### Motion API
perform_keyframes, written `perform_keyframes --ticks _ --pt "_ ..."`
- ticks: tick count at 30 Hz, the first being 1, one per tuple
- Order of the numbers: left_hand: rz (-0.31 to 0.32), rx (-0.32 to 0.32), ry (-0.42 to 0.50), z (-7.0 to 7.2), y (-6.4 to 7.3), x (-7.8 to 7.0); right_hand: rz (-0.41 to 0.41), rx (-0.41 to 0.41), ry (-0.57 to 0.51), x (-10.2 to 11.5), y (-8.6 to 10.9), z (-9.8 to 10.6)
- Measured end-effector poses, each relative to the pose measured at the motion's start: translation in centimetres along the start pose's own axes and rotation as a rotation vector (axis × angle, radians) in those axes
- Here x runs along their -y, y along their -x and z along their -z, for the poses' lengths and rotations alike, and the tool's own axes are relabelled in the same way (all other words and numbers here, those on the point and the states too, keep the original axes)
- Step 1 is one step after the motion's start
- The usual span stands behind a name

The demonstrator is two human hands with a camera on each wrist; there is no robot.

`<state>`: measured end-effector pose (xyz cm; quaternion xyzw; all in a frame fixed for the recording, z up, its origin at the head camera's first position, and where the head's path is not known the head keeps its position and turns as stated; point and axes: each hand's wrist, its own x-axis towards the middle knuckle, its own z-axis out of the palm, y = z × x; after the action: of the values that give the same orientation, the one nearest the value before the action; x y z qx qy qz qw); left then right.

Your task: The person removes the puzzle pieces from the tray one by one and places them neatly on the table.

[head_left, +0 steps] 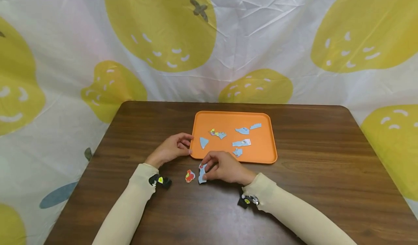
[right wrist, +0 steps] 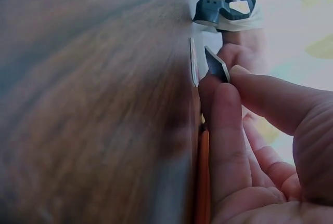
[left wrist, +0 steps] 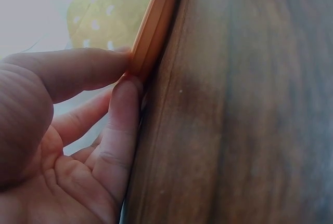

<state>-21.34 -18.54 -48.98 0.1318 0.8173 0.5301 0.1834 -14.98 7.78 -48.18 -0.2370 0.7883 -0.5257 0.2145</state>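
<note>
My left hand [head_left: 171, 148] pinches the left rim of the orange tray [head_left: 228, 118]; in the left wrist view the thumb and a finger meet on its edge [left wrist: 151, 37]. In front of the tray, my right hand [head_left: 226, 167] pinches a light-blue puzzle piece [head_left: 201, 177] with a bit of red near its top. Seen from the right wrist, this thin piece [right wrist: 217, 64] has a dark back and tilts up off the table. Just left of it a red puzzle piece [head_left: 189, 176] lies flat on the wood.
Several irregular pieces lie spread in the tray, among them a blue wedge [head_left: 204, 142], a piece with yellow [head_left: 217, 133] and a long blue piece [head_left: 241, 142]. The brown wooden table [head_left: 320, 158] ends at a curtain [head_left: 254, 38] with yellow fruit.
</note>
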Motion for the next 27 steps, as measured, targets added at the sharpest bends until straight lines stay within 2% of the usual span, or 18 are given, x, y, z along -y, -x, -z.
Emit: perform_keyframes --ticks 6,13,19,23,27 --pt "0.0 0.003 -0.005 0.1 0.0 0.1 -0.016 0.005 0.019 -0.3 -0.4 -0.2" --pt "0.0 0.0 0.012 -0.1 0.0 0.0 0.017 -0.018 0.152 -0.4 -0.5 -0.2" --pt "-0.008 0.007 0.027 -0.3 -0.3 0.1 0.037 -0.069 0.249 -0.3 -0.3 0.2" --pt "-0.005 0.009 0.028 -0.3 -0.2 0.3 0.029 -0.08 0.226 -0.2 0.0 0.6" --pt "0.002 0.006 0.031 -0.2 -0.1 0.2 0.024 -0.055 0.122 -0.1 0.2 1.3"
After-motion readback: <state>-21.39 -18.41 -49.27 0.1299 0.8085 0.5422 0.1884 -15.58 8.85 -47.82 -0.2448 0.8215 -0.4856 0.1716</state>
